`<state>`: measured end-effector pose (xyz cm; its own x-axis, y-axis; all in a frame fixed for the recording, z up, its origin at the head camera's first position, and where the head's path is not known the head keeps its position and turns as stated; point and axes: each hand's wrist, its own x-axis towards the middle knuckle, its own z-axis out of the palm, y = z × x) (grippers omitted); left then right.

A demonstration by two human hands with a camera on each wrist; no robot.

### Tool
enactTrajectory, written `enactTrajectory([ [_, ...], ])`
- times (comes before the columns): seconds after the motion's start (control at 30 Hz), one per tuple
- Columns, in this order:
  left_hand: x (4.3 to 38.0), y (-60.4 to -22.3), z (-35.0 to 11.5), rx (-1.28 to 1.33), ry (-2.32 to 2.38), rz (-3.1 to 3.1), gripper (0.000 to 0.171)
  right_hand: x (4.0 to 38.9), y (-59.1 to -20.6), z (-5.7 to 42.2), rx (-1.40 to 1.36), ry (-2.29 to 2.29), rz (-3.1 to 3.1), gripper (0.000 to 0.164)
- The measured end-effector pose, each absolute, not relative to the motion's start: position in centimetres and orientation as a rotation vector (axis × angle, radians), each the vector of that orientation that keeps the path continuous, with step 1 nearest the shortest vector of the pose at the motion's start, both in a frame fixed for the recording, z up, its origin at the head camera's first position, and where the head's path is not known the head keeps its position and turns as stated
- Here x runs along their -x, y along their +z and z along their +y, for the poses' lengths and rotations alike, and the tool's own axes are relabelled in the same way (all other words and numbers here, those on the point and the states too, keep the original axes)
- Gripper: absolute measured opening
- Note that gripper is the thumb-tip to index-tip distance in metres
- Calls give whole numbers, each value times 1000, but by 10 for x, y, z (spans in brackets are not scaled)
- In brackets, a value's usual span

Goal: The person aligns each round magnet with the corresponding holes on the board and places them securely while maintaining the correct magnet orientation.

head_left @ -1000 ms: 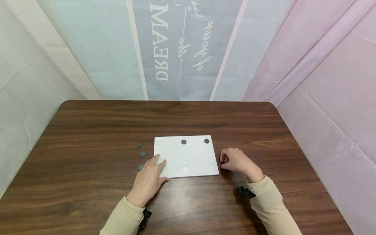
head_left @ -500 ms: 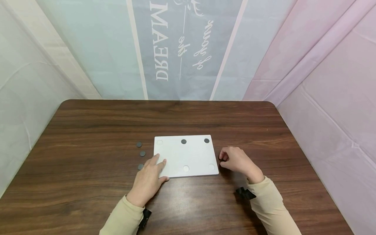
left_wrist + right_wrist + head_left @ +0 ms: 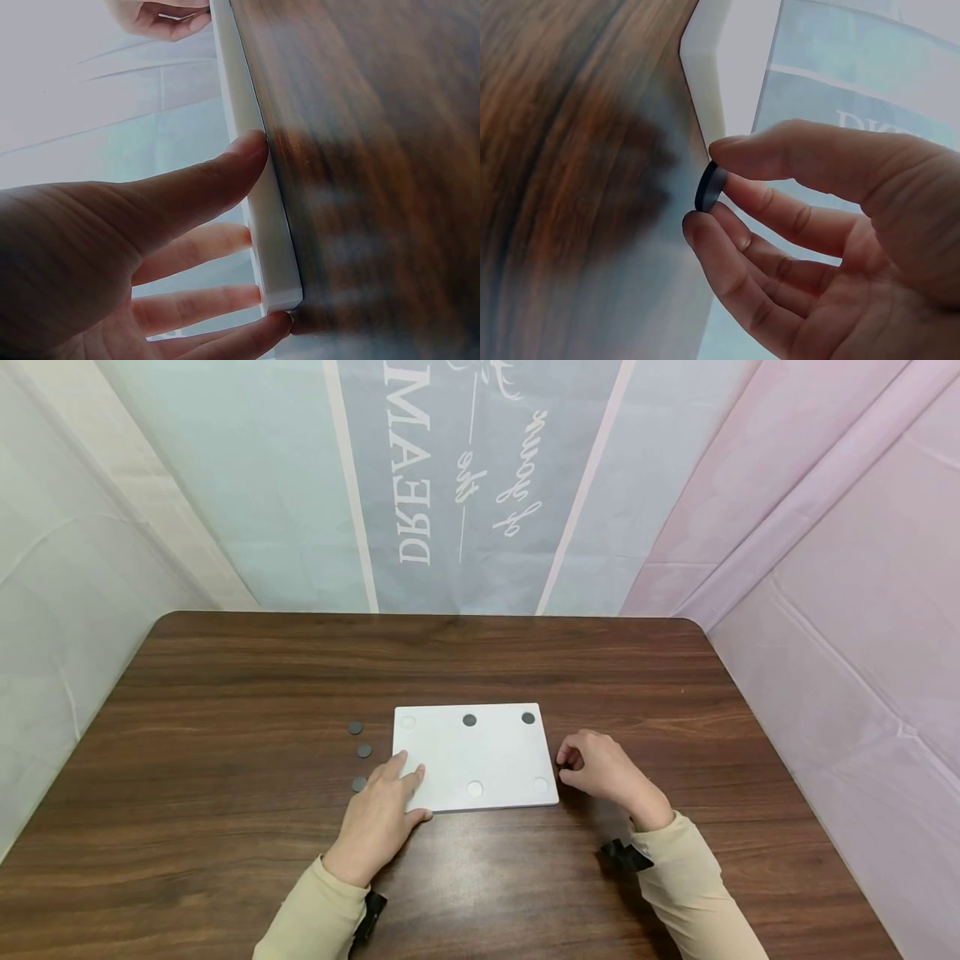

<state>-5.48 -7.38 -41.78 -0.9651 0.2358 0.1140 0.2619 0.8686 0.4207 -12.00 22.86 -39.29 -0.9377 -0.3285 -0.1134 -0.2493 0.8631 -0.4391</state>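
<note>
A white rectangular board [image 3: 480, 747] with shallow round recesses lies on the table. Dark discs fill its back-middle recess [image 3: 469, 720] and back-right recess [image 3: 528, 718]. My left hand [image 3: 377, 821] rests on the board's front-left corner, fingers spread over the top and thumb [image 3: 244, 154] against the front edge. Just off the right edge, my right hand [image 3: 602, 766] pinches a thin black disc [image 3: 710, 186] between thumb and fingers. In the right wrist view the disc is tilted on edge, close to the board's side.
Several pale recesses show on the board, one at front right [image 3: 541, 785]. Left of it lie three loose dark discs [image 3: 363, 751], the nearest right beside my left hand. The brown wood-grain table [image 3: 225, 693] ends at hanging printed cloth [image 3: 480, 527].
My right hand has shifted slightly left and away from me, closer to the board's right edge, with the disc in its fingers. The left hand and the board have stayed in place.
</note>
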Motion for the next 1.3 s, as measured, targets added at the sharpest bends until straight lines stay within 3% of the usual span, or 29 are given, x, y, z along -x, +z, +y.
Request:
enactTrajectory([
  [1.3, 55, -418, -74, 396, -696, -2977, 53, 107, -392, 208, 588, -735, 2862, 12],
])
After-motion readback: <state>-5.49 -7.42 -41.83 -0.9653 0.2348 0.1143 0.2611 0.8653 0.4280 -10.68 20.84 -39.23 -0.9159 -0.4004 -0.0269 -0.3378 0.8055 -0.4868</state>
